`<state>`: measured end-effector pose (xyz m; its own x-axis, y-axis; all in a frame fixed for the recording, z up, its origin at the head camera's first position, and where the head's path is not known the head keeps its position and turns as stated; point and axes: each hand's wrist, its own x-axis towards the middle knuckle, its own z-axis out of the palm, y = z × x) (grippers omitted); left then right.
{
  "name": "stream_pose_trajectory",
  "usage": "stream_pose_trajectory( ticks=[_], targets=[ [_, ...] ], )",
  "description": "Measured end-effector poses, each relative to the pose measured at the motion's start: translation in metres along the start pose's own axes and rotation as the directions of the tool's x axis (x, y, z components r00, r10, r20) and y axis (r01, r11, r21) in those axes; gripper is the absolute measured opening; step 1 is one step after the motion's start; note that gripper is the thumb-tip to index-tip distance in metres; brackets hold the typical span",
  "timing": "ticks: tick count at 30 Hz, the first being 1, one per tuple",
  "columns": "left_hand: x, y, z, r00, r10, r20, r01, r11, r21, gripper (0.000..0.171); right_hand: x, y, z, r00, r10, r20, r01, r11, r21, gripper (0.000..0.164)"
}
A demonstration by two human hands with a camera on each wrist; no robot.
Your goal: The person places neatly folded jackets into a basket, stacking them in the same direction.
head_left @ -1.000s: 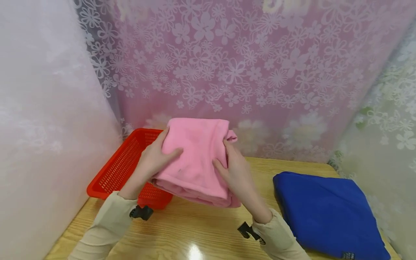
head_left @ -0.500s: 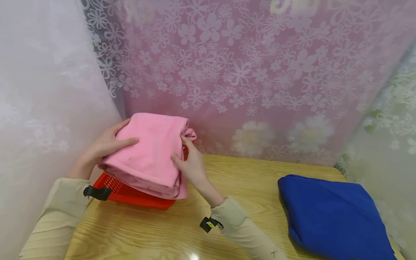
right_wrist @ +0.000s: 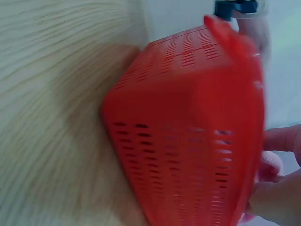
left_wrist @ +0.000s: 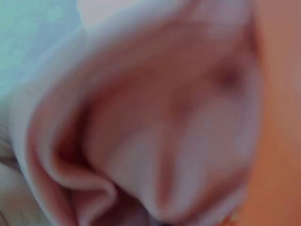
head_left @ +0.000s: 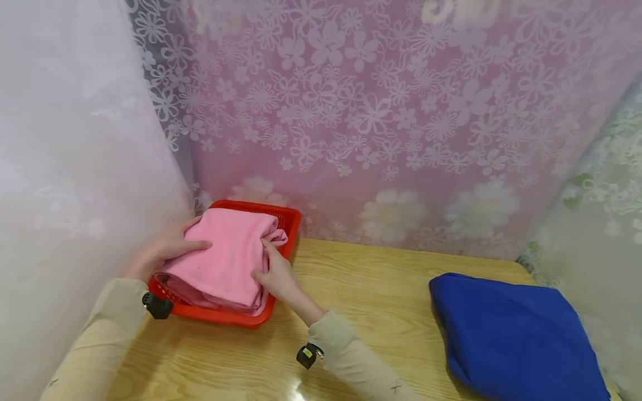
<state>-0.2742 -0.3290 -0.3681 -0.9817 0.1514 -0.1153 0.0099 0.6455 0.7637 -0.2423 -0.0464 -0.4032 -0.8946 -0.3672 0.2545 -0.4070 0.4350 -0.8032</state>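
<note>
A folded pink fleece-like cloth (head_left: 228, 250) lies within the rim of the red plastic basket (head_left: 292, 228) in the head view. My left hand (head_left: 173, 245) grips its left side, thumb over the top and the other fingers hidden. On the opposite side my right hand (head_left: 278, 273) pinches the cloth's right edge between thumb and fingers. Loose folds of the cloth (left_wrist: 155, 122) fill the left wrist view, blurred. From the right wrist, the slotted outer wall of the basket (right_wrist: 174, 150) shows, with my right hand (right_wrist: 282, 188) at its rim.
A folded blue cloth (head_left: 516, 334) lies at the right of the wooden table (head_left: 361, 295). Behind the table hangs a pink flowered curtain (head_left: 351, 111). A white sheet (head_left: 75, 167) borders the left side, close to my left arm.
Both hands have carried the pink cloth left from over the table and lowered it into the red basket. The blue cloth stays in its place on the table.
</note>
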Motion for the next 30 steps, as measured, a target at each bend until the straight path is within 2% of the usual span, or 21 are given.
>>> stream_pose_trajectory(
  ticks=[3, 6, 8, 10, 12, 15, 17, 19, 22, 25, 27, 30],
  targets=[
    [0.002, -0.006, 0.003, 1.0, 0.003, 0.008, -0.003, 0.999, 0.037, 0.095, 0.001, 0.002, 0.006, 0.999, -0.001, 0.034, 0.003, 0.997, -0.073, 0.073],
    [0.003, -0.004, 0.004, 0.999, 0.048, 0.003, -0.048, 0.994, 0.101, 0.087, 0.001, -0.002, 0.008, 0.999, 0.028, 0.042, -0.023, 0.992, -0.125, 0.081],
    [0.002, 0.0, 0.005, 0.996, 0.084, -0.002, -0.083, 0.983, 0.163, 0.08, -0.001, -0.006, 0.008, 0.999, 0.036, 0.037, -0.029, 0.984, -0.173, 0.088],
    [0.0, 0.005, 0.007, 0.994, 0.107, 0.005, -0.104, 0.963, 0.25, 0.075, -0.004, -0.01, 0.009, 0.999, 0.012, 0.035, -0.002, 0.965, -0.263, 0.09],
    [-0.005, 0.011, 0.011, 0.99, 0.138, 0.02, -0.135, 0.921, 0.364, 0.072, -0.006, -0.012, 0.01, 0.998, -0.047, 0.042, 0.059, 0.919, -0.389, 0.08],
    [-0.015, 0.017, 0.018, 0.983, 0.165, 0.083, -0.184, 0.841, 0.509, 0.071, -0.007, -0.011, 0.011, 0.99, -0.112, 0.084, 0.14, 0.788, -0.599, 0.059],
    [-0.022, 0.019, 0.022, 0.976, 0.166, 0.138, -0.214, 0.815, 0.538, 0.072, -0.007, -0.009, 0.01, 0.988, -0.079, 0.131, 0.148, 0.709, -0.69, 0.052],
    [-0.029, 0.016, 0.024, 0.971, 0.147, 0.186, -0.225, 0.821, 0.525, 0.076, -0.006, -0.005, 0.009, 0.984, 0.0, 0.177, 0.133, 0.657, -0.742, 0.053],
    [-0.035, 0.008, 0.025, 0.97, 0.121, 0.211, -0.211, 0.85, 0.483, 0.079, -0.003, 0.0, 0.007, 0.966, 0.1, 0.237, 0.129, 0.609, -0.783, 0.055],
    [-0.037, 0.001, 0.028, 0.973, 0.124, 0.196, -0.207, 0.85, 0.484, 0.081, 0.0, 0.002, 0.001, 0.952, 0.125, 0.281, 0.15, 0.61, -0.778, 0.055],
    [-0.035, -0.001, 0.03, 0.975, 0.137, 0.173, -0.207, 0.84, 0.502, 0.08, 0.0, 0.003, -0.004, 0.947, 0.112, 0.3, 0.163, 0.638, -0.753, 0.054],
    [-0.036, 0.006, 0.037, 0.983, 0.151, 0.104, -0.184, 0.791, 0.583, 0.069, -0.003, 0.007, -0.012, 0.952, 0.037, 0.303, 0.194, 0.695, -0.692, 0.05]
  ],
)
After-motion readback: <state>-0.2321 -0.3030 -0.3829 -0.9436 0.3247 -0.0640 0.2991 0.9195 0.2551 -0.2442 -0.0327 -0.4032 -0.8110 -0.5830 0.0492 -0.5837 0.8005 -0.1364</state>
